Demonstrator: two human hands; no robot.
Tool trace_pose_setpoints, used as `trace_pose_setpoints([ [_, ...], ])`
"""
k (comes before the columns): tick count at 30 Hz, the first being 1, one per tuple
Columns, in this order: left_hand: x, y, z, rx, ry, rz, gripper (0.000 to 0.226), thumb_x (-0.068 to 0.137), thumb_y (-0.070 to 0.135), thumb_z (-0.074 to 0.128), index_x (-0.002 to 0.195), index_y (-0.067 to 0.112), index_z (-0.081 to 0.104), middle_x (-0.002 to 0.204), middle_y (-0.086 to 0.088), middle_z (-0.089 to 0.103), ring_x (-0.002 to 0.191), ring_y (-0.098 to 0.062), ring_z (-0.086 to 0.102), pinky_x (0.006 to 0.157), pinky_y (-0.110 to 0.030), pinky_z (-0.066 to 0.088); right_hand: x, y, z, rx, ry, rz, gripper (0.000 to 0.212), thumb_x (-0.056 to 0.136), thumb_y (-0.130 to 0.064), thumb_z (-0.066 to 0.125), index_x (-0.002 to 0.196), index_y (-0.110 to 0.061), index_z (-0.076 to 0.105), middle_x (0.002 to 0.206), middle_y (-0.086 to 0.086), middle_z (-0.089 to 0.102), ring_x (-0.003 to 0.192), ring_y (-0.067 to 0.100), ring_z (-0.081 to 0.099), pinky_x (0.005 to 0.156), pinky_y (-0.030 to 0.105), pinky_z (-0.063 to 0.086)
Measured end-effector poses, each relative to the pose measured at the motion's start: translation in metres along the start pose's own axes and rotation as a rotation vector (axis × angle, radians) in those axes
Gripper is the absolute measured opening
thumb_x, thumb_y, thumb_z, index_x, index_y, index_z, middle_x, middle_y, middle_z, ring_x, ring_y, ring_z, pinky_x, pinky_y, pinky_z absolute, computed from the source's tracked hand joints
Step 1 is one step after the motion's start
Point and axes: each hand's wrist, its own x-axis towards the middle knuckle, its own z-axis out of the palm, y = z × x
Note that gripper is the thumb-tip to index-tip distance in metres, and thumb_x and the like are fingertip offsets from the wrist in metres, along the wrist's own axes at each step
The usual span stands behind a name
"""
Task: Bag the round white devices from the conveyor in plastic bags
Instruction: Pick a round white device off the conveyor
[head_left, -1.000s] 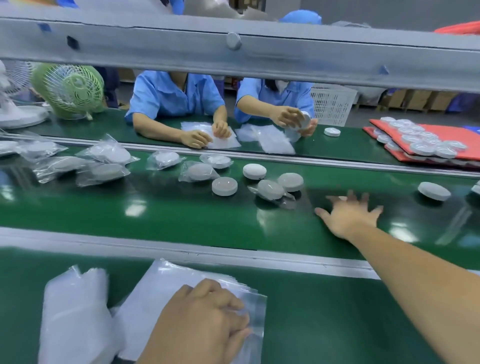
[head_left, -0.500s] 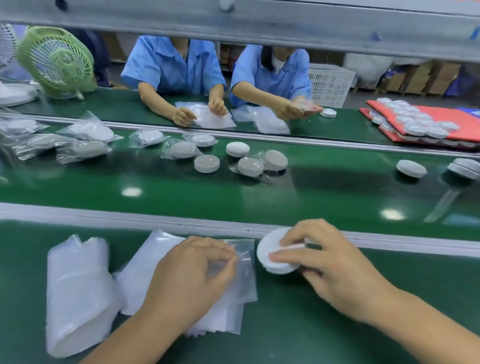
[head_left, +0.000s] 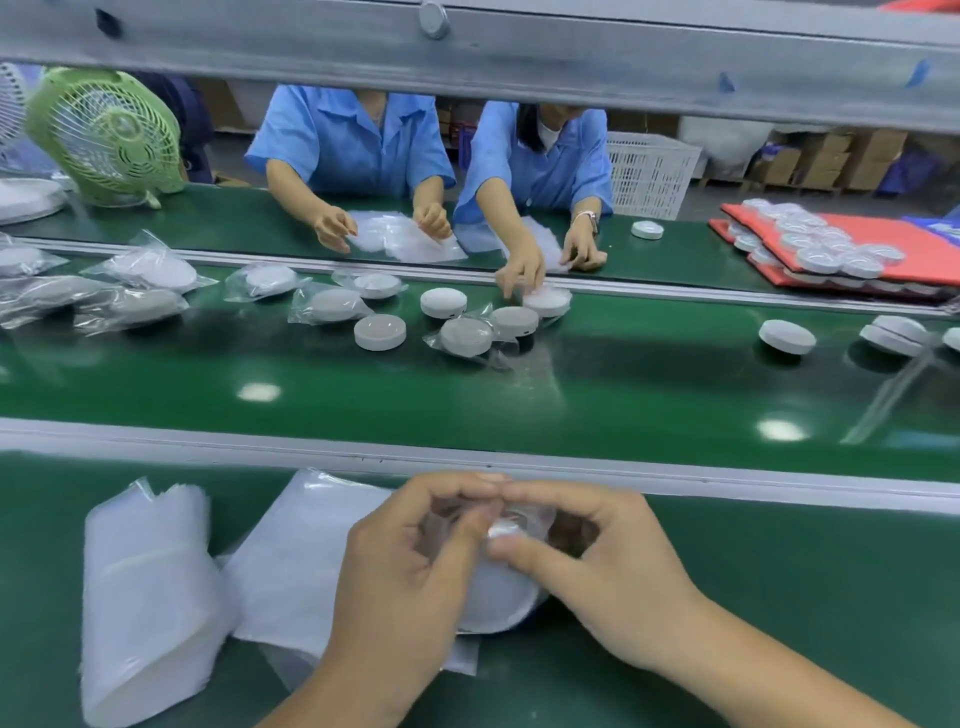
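A round white device (head_left: 498, 597) lies on the near green bench, partly inside a clear plastic bag (head_left: 519, 522). My left hand (head_left: 410, 571) pinches the bag's open edge on the left. My right hand (head_left: 597, 566) pinches the bag over the device from the right; the two hands meet at the fingertips. A stack of flat plastic bags (head_left: 291, 561) lies under and left of my left hand. On the conveyor (head_left: 623, 395) beyond sit bare devices (head_left: 380, 331) (head_left: 786, 336) and bagged ones (head_left: 466, 336).
A second pile of bags (head_left: 150, 597) lies at the near left. Two people in blue shirts (head_left: 353, 140) (head_left: 540, 156) work across the belt. A green fan (head_left: 106, 135) stands far left; red trays of devices (head_left: 852, 249) far right. A grey rail (head_left: 467, 47) spans overhead.
My right hand reached onto the conveyor, brought a device back to the bench, and now both hands hold it in a bag above the stack.
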Motion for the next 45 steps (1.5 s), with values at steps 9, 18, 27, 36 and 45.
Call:
trace_pose_setpoints([
  [9, 0.019, -0.010, -0.017, 0.602, -0.168, 0.219, 0.032, 0.091, 0.055, 0.053, 0.121, 0.043, 0.058, 0.128, 0.027, 0.050, 0.129, -0.008, 0.042, 0.105, -0.023, 0.034, 0.147, 0.032, -0.075, -0.465, 0.452, 0.060, 0.020, 0.089, -0.019, 0.079, 0.083, -0.038, 0.074, 0.078, -0.027, 0.070, 0.075, -0.008, 0.063, 0.072, 0.013, 0.048],
  [18, 0.024, -0.032, -0.028, 0.718, -0.292, 0.222, 0.021, 0.079, 0.061, 0.063, 0.096, 0.049, 0.067, 0.108, 0.040, 0.059, 0.110, 0.005, 0.049, 0.092, -0.021, 0.037, 0.184, 0.090, -0.068, -0.670, 0.195, 0.325, 0.036, 0.101, -0.033, 0.060, 0.137, -0.025, 0.061, 0.132, 0.001, 0.069, 0.116, 0.025, 0.063, 0.097, 0.030, 0.048],
  [27, 0.078, 0.005, 0.042, 0.639, -0.376, 0.044, 0.064, 0.089, 0.070, 0.047, 0.147, 0.048, 0.032, 0.154, 0.016, 0.035, 0.143, -0.007, 0.029, 0.115, -0.032, 0.032, 0.071, 0.035, -0.045, -0.726, 0.061, 0.140, 0.057, 0.090, -0.063, 0.057, 0.143, -0.042, 0.049, 0.157, -0.014, 0.046, 0.155, 0.015, 0.023, 0.125, 0.043, 0.024],
  [36, 0.029, 0.054, 0.144, 0.416, -0.636, 0.076, 0.077, 0.079, 0.079, 0.045, 0.147, 0.046, 0.034, 0.152, 0.014, 0.039, 0.138, -0.010, 0.038, 0.110, -0.037, 0.039, -0.072, -0.005, -0.128, -0.755, 0.359, 0.362, 0.062, 0.089, -0.044, 0.066, 0.145, -0.045, 0.041, 0.148, -0.018, 0.050, 0.134, 0.008, 0.046, 0.109, 0.037, 0.045],
  [45, -0.030, 0.093, 0.193, 0.462, -0.842, 0.253, 0.083, 0.074, 0.088, 0.033, 0.147, 0.047, 0.031, 0.150, 0.023, 0.037, 0.143, -0.005, 0.026, 0.117, -0.038, 0.032, -0.179, -0.024, -0.178, -0.735, 0.541, 0.538, 0.054, 0.091, -0.057, 0.061, 0.141, -0.043, 0.048, 0.146, -0.017, 0.052, 0.137, 0.007, 0.046, 0.115, 0.037, 0.039],
])
